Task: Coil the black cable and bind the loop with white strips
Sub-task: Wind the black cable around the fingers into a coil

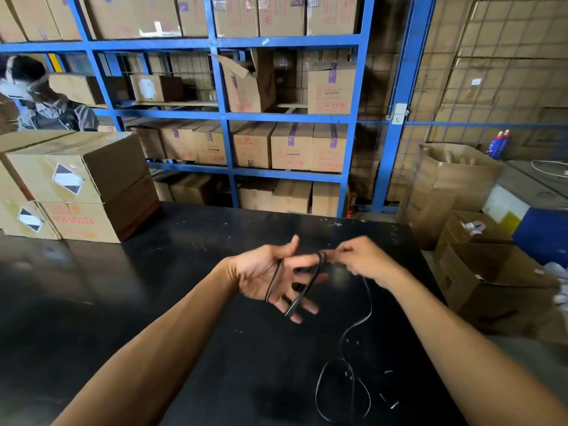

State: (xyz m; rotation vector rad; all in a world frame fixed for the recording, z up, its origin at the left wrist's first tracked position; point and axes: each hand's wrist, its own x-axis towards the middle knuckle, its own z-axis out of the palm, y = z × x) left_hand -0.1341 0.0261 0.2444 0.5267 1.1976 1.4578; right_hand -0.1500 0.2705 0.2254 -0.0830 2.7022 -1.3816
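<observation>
Winding is under way: the thin black cable (307, 282) is looped around the spread fingers of the left hand (270, 272), which is held palm-up above the glossy black bench (153, 287). The left grip is open and splayed, acting as a former; a couple of turns are seen running from beside the thumb to the fingertips. At the three o'clock side of that hand, the right hand (362, 259) is pressed together, its grip pinching the cable just where it crosses the left index fingertip.

From the right hand the free length hangs down towards six o'clock and lies on the bench in a loose oval. A few small white strips (393, 404) are scattered near that slack, at about five o'clock from the hands; whether they are ties cannot be told for certain.

The cable is judged light, limp and somewhat springy, so turns are likely to slip off open fingers unless tension is kept. It is best held close to the last turn, not far down the slack. The finished loop should be pinched across all strands at once while a strip is wrapped.
</observation>
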